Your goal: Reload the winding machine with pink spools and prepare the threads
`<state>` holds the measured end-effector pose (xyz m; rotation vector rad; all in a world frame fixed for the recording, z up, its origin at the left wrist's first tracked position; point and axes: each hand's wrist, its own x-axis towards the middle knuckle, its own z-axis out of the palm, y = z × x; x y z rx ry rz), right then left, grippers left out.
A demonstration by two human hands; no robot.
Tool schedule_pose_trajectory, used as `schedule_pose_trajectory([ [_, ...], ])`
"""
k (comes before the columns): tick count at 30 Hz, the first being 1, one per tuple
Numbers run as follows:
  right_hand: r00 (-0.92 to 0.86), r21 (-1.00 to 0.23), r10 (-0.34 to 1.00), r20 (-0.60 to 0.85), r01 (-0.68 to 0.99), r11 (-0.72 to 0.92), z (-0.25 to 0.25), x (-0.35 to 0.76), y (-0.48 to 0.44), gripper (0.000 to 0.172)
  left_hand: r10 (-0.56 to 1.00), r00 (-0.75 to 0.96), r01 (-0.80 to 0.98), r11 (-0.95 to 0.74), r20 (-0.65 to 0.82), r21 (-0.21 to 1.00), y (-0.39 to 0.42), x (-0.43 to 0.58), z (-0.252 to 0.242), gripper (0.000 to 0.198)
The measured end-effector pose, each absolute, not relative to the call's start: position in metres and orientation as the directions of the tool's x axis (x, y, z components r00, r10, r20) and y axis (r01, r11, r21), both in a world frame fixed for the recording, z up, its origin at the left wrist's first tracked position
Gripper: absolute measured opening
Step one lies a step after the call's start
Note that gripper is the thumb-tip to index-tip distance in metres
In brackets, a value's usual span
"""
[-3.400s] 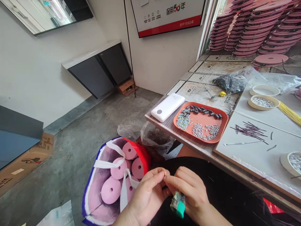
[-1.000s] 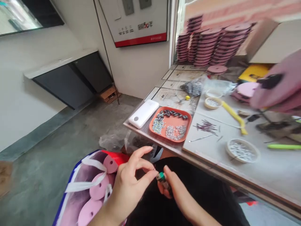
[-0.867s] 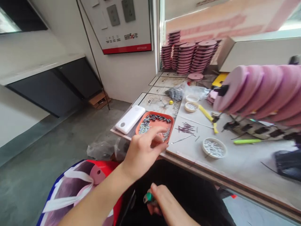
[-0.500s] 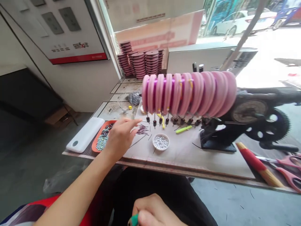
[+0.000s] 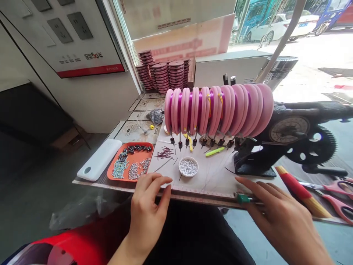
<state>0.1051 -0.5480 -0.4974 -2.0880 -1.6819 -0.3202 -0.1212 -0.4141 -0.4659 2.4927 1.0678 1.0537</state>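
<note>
My left hand (image 5: pixel 150 206) is at the table's front edge, between the orange tray (image 5: pixel 110 173) and the white bowl of small pale beads (image 5: pixel 188 167). Its thumb and index tips nearly meet, and whatever thin thing they may hold is too fine to see. My right hand (image 5: pixel 278 211) rests at the front edge further right, fingers stretched and apart. Beneath it, between thumb and index finger, lies a small tool with a green collar (image 5: pixel 242 199); the palm hides its rear. Pink spools (image 5: pixel 217 110) wound with purple line hang in a row above, with black sinkers (image 5: pixel 180 145) dangling below.
A hand-cranked winder (image 5: pixel 292 136) carries the spools. Scissors (image 5: pixel 336 198) and a red-wrapped brush (image 5: pixel 298 189) lie at right, a yellow-green tool (image 5: pixel 215 151) and dark red pieces (image 5: pixel 164 152) mid-board. A white power bank (image 5: pixel 99 160) sits left; stacked spools (image 5: pixel 162 75) stand behind.
My left hand has come back from the hanging sinkers to the table edge, uncovering the tray. My right hand has moved from my lap to the right-hand edge, bringing the green-collared tool; its fingers have spread.
</note>
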Motion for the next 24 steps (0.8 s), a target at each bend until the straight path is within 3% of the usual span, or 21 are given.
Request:
schedule_pose_trajectory([
  [8,0.216,-0.016,0.904,0.369,0.974,-0.226,-0.48,0.105,-0.527,0.039,0.635,0.538,0.413,-0.772,0.554,0.483,-0.432,-0.098,-0.457,0.013],
  [12,0.16,-0.055,0.935,0.315,0.987,-0.15,-0.481,0.111,-0.535,0.039,0.551,0.68,0.316,-0.815,0.483,0.485,-0.45,-0.083,-0.463,0.016],
  [17,-0.057,-0.08,0.961,0.271,0.993,0.081,-0.483,0.119,-0.552,0.046,0.462,0.874,0.381,-0.843,0.149,0.38,-0.472,-0.073,-0.492,0.054],
  [21,-0.161,-0.018,0.948,0.276,0.985,0.172,-0.477,0.118,-0.549,0.048,0.419,0.898,0.37,-0.884,0.134,0.285,-0.479,-0.07,-0.506,0.079],
  [24,-0.198,-0.013,0.934,0.297,0.977,0.212,-0.473,0.117,-0.544,0.041,0.406,0.898,0.37,-0.905,0.166,0.21,-0.48,-0.066,-0.507,0.081],
])
